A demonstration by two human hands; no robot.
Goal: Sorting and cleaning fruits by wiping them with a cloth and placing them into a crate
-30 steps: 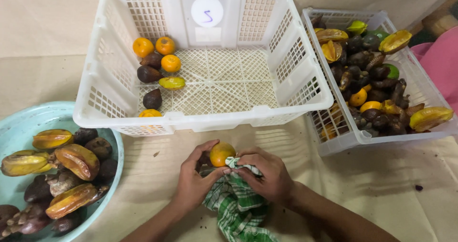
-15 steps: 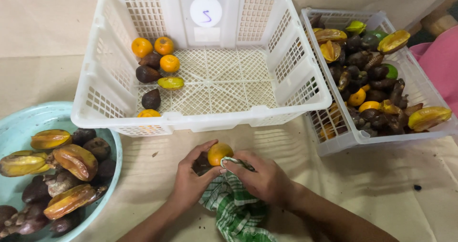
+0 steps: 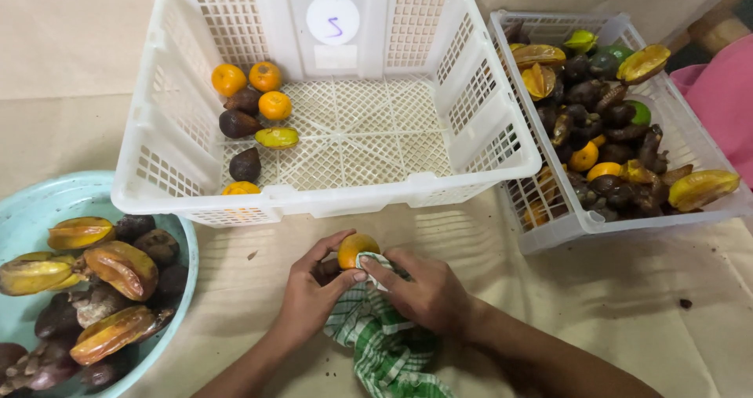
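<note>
My left hand (image 3: 314,292) grips a small orange fruit (image 3: 354,249) from the left, low in the middle of the view. My right hand (image 3: 427,292) presses a green-and-white checked cloth (image 3: 384,343) against the fruit's right side. The cloth trails down between my forearms onto the beige covering. Just beyond my hands stands a white lattice crate (image 3: 329,198) with a few orange, dark and yellow-green fruits in its left part.
A light blue basin (image 3: 86,190) at the left holds starfruit and dark fruits. A second white crate (image 3: 565,225) at the right is piled with mixed fruit. A pink cloth (image 3: 725,100) lies at the far right edge.
My hands have kept hold of the orange fruit and the cloth, shifting it slightly; the cloth now sits more against the fruit's right side.
</note>
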